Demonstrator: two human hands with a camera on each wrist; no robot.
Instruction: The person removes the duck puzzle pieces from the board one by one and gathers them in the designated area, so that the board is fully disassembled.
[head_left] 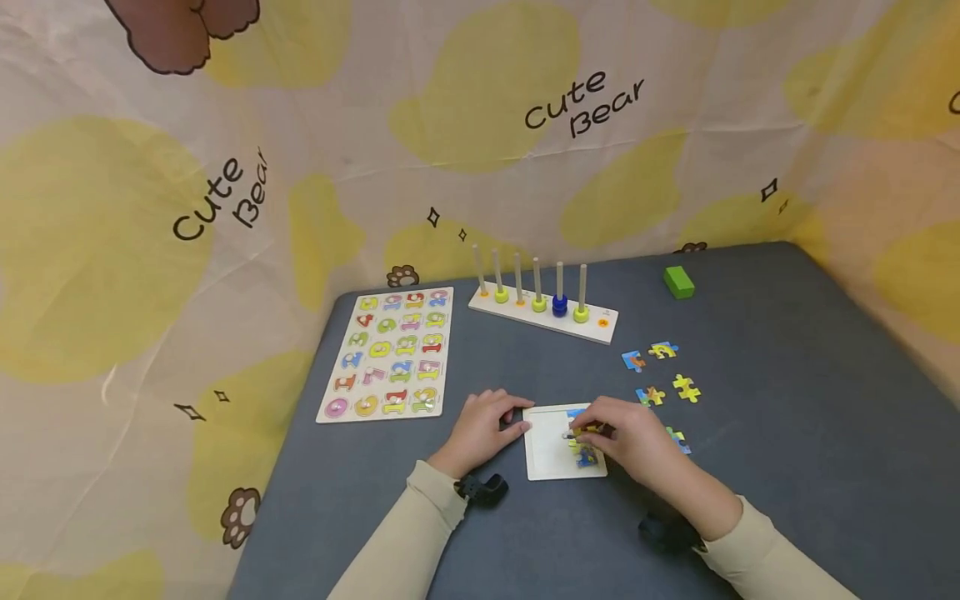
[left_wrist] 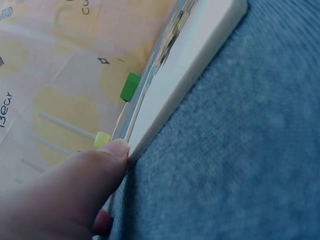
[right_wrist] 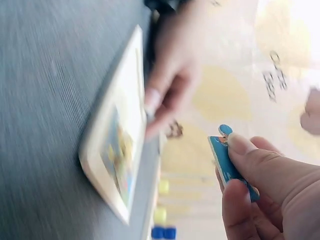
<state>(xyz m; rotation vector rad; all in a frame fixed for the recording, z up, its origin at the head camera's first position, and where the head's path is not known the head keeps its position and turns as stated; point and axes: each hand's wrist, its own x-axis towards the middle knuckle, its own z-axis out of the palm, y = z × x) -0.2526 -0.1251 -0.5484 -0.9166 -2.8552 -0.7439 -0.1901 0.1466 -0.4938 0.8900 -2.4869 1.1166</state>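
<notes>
Head view: bench (head_left: 562, 542) under dark grey-blue cloth, woven texture in both wrist views. Puzzle tray (head_left: 543, 454) flat, white, rectangular, corners rounded; well in from the bench's far edge. Left hand (head_left: 480, 425): thumb and index finger clamped on the tray's far left corner. Right hand (head_left: 633, 437): over the tray's right edge, thumb and fingertips pinched on a jigsaw piece (right_wrist: 227, 162). Piece: blue face, small orange patch, rounded knobs, thin pale side; apart from the tray in right wrist view. Along tray's right side, multicoloured printed pieces (head_left: 587, 457). Right of tray, loose jigsaw pieces (head_left: 686, 388), yellow, blue, orange. Toward bench's far edge: peg stand (head_left: 521, 315), six round pegs, yellow-green and blue rings; oblong green block (head_left: 678, 282) near far right corner. By left edge: white number board (head_left: 394, 335), "11" and "12" legible. Backdrop fabric (head_left: 480, 108), creased: black print, "Cute Bear".
</notes>
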